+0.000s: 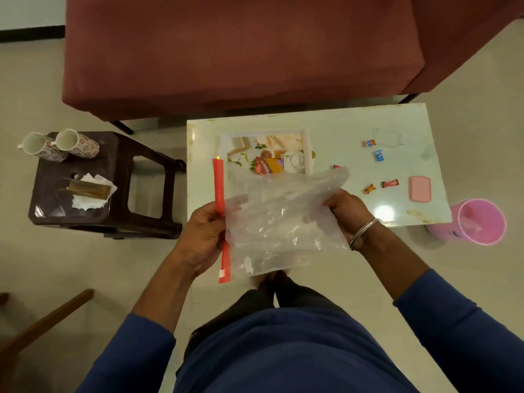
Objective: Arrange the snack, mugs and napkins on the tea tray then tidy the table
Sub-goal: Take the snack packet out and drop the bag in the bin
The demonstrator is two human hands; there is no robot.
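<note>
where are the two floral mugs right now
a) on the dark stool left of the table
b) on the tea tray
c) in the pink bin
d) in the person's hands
a: both floral mugs lie on their sides on the dark stool, beside the napkins, while the hands hold a clear plastic bag.

The white worktop [326, 120] carries a tea tray [266, 137] at ten o'clock, sweets [390, 183] and a pink lid [420, 188] at three o'clock.
</note>
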